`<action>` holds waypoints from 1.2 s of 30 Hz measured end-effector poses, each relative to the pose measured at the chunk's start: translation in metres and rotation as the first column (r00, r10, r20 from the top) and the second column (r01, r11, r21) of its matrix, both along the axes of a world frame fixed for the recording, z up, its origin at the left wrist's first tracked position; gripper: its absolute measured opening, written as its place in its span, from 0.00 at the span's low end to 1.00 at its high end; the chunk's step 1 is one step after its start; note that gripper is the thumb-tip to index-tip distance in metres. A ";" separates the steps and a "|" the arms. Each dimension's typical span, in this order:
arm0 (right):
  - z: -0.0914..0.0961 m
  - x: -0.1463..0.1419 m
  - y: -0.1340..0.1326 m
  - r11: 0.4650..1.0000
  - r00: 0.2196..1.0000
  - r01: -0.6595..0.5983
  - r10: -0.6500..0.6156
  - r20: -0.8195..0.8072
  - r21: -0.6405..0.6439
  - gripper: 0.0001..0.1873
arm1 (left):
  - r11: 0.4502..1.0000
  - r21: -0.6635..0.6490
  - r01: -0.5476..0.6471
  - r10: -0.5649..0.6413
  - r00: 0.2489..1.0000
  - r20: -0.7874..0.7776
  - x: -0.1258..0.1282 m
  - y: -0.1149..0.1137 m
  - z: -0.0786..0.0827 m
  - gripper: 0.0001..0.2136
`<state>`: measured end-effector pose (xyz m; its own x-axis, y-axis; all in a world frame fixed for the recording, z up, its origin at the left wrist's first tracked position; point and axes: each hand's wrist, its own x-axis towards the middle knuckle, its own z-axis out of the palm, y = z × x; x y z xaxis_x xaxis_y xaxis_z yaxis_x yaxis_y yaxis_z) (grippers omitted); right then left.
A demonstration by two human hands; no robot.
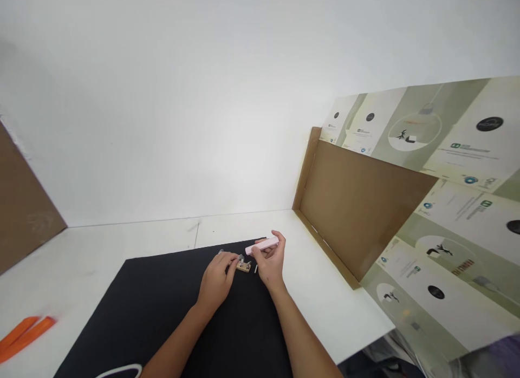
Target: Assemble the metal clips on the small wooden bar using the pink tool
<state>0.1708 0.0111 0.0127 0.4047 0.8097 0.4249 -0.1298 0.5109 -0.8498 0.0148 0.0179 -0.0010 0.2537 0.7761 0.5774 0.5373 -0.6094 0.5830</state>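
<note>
Right hand [270, 261] | shut tight on a long pink plastic bar [262, 246] | left hand [216, 285] curled, cannot tell if it holds anything | small tan board with silver bits [244, 267] sits just beside it on a flat black mat [134, 297] | slow, steady fingers work best

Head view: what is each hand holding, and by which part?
The right hand grips a pink rectangular bar by its right end. The left hand is at the left edge of a small tan board; whether it holds it cannot be told.
</note>
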 end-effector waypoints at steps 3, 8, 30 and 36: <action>0.000 0.001 -0.001 1.000 1.000 -0.010 0.010 0.000 0.005 0.33 | 1.000 0.000 -0.003 0.003 1.000 -0.008 0.000 0.001 -0.003 0.10; 0.003 -0.001 -0.004 0.994 0.994 -0.108 0.108 -0.008 -0.005 0.33 | 1.000 -0.002 -0.008 0.008 1.000 -0.023 -0.001 0.004 -0.007 0.11; 0.001 -0.006 -0.007 0.987 0.987 -0.158 0.158 0.036 0.002 0.33 | 0.999 -0.047 -0.024 0.023 0.999 -0.032 0.001 0.001 -0.003 0.16; -0.001 -0.005 -0.003 0.997 0.997 -0.074 0.075 0.028 -0.011 0.33 | 0.999 -0.019 0.045 -0.047 0.994 -0.098 0.001 0.001 -0.006 0.15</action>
